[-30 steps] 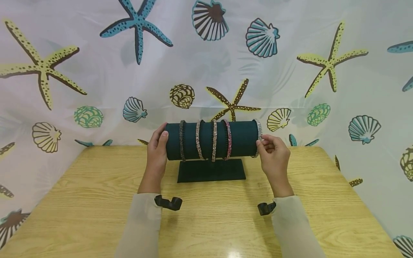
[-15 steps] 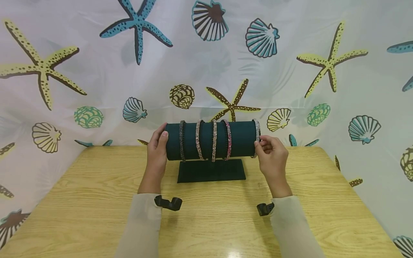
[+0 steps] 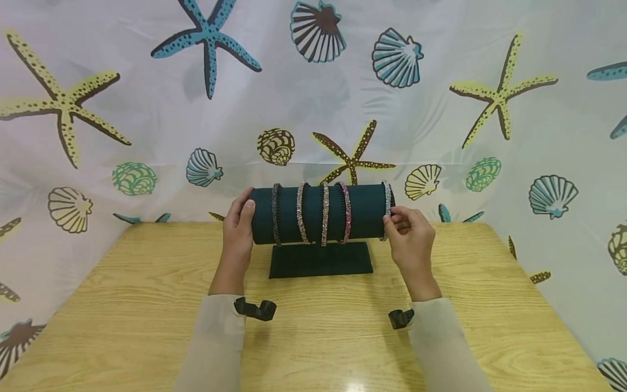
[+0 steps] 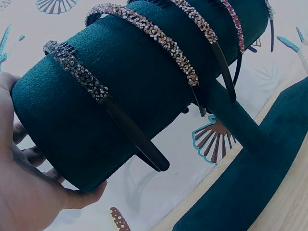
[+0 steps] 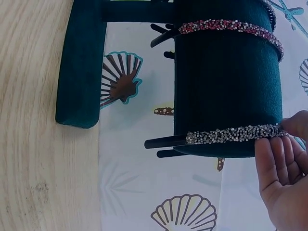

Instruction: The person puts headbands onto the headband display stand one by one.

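A dark green velvet headband display stand (image 3: pixel 367 209) has a horizontal roll on a flat base (image 3: pixel 320 260). My left hand (image 3: pixel 237 226) grips the roll's left end, thumb at the front; its fingers are partly hidden behind. At the right end, my right hand (image 3: pixel 413 234) pinches a silver glittery headband (image 5: pixel 226 134) between thumb and fingers. That headband goes round the roll just inside its end, with its black tips hanging free below. Further left on the roll sit a pink headband (image 3: pixel 348 212), two pale gold-toned headbands (image 3: pixel 325 212) and a dark grey headband (image 4: pixel 77 70).
The stand rests on a light wooden table (image 3: pixel 318 326), near its back edge. Behind and at the sides hangs a white cloth (image 3: pixel 274 98) printed with starfish and shells. Each sleeve carries a black wrist mount (image 3: pixel 256 309).
My right hand has slid the silver headband a little to the left, from the roll's very end inward. The left hand and the stand have stayed in place.
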A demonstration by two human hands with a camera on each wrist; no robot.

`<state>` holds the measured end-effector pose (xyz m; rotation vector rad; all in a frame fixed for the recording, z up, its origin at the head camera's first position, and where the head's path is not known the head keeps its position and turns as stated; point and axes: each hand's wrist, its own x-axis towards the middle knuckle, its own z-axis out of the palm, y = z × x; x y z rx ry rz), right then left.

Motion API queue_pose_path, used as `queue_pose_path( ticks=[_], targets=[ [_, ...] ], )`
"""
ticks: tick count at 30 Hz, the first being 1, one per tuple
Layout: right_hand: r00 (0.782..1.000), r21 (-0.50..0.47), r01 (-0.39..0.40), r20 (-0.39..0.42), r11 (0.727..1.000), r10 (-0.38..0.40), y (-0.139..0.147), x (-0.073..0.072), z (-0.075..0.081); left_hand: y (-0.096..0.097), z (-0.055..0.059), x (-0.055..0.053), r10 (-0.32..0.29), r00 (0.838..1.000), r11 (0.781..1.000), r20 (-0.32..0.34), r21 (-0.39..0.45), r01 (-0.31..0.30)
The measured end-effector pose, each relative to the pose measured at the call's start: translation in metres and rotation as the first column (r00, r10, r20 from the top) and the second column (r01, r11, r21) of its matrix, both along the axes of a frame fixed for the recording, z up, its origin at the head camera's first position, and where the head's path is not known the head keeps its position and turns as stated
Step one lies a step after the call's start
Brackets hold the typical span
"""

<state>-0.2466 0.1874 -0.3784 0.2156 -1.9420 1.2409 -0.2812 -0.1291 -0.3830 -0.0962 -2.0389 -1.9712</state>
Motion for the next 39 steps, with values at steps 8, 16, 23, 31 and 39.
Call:
queue_pose_path(
  ticks=[8, 16, 23, 31, 39],
  targets=[
    [1.000, 0.017, -0.004, -0.017, 1.000, 0.004, -0.0013, 0.0001, -0.0009, 0.0001, -0.0016, -0.0018, 0.011, 1.000, 1.000, 0.003, -0.007, -0.011],
    [1.000, 0.027, 0.003, -0.027, 1.000, -0.002, -0.0023, 0.0003, -0.0008, -0.0001, -0.0025, -0.0014, 0.018, 1.000, 1.000, 0.012, -0.004, -0.018],
    [0.998, 0.044, 0.014, -0.063, 0.999, -0.011, 0.0029, -0.0015, -0.0016, -0.0002, -0.0035, -0.0026, 0.019, 1.000, 1.000, 0.005, -0.004, -0.018],
    [0.999, 0.037, 0.014, -0.051, 0.999, -0.012, 0.0039, -0.0022, -0.0017, 0.0009, -0.0005, -0.0036, 0.014, 1.000, 1.000, 0.009, -0.009, -0.014],
    [0.999, 0.040, 0.022, -0.037, 0.999, -0.020, 0.0013, -0.0015, -0.0018, 0.0000, -0.0005, -0.0018, 0.014, 1.000, 1.000, 0.010, -0.015, -0.014]
  ],
)
